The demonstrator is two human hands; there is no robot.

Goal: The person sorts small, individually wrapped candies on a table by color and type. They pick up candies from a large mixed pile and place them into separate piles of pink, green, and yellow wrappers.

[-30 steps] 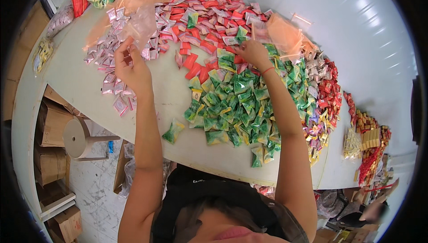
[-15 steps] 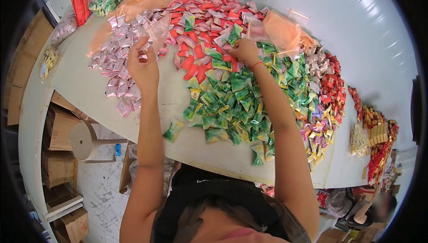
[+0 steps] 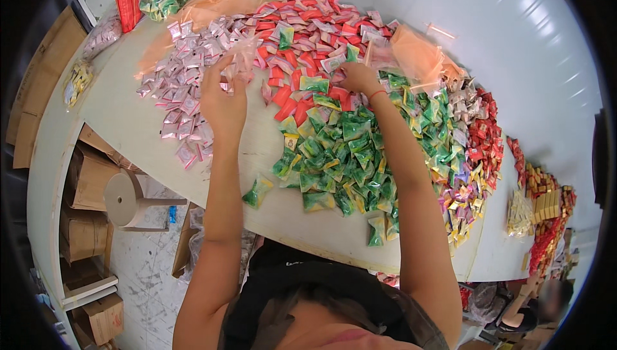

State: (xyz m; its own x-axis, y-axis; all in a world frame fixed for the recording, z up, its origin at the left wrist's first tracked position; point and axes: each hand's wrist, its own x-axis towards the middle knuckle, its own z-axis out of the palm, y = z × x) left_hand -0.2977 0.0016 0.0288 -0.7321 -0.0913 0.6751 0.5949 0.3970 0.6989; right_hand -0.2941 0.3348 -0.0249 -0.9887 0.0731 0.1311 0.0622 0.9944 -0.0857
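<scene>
Near the middle of the desk (image 3: 135, 131), whose pale face looks smooth with a low sheen, the green packets (image 3: 357, 157) are of glossy, crinkled plastic film. At twelve o'clock, the red-and-pink packets (image 3: 308, 29) have a smooth film with a softer shine; at ten, the pale pink packets (image 3: 186, 103) look silvery and foil-like. The thin bag (image 3: 244, 56) at eleven is clear, wrinkled plastic. Between one and two, the orange sheets (image 3: 414, 51) are limp and translucent, plastic or fine mesh. The wall (image 3: 488, 29) behind them is smooth and shiny. Toward eight, the stool (image 3: 123, 197) looks like matt plastic, the boxes (image 3: 90, 180) dull brown cardboard.
</scene>
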